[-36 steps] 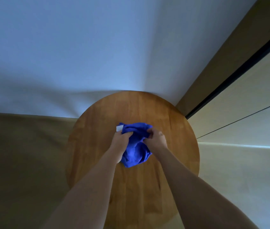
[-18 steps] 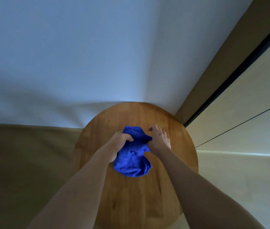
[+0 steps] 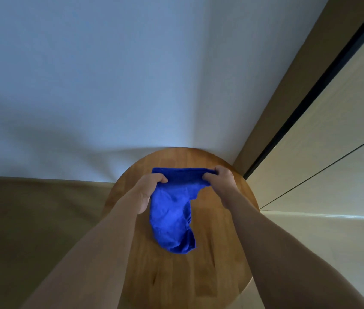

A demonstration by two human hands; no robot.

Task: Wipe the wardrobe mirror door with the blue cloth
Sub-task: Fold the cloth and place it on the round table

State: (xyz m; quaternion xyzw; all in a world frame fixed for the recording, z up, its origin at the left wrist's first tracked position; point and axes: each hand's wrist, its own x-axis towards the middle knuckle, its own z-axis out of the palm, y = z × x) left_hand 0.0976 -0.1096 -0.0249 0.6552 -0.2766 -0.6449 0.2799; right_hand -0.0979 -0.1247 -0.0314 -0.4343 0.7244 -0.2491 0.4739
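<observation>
The blue cloth [image 3: 173, 210] hangs stretched between both hands above a round wooden table [image 3: 225, 259]. My left hand [image 3: 148, 188] pinches the cloth's top left corner. My right hand [image 3: 220, 178] pinches the top right corner. The cloth's top edge is pulled straight and the rest droops down onto or just above the tabletop. On the right, a wardrobe door [image 3: 332, 139] with a dark vertical frame edge runs diagonally; I cannot tell whether its surface is a mirror.
A white wall [image 3: 132, 74] stands right behind the table. Brown floor [image 3: 31, 219] lies to the left of the table. The wardrobe's tan side panel [image 3: 297, 81] meets the wall at the corner, close to the table's right edge.
The cloth was bunched between my hands on the table. My hands have moved apart and lifted it, spreading its top edge out straight. The view has tilted slightly up.
</observation>
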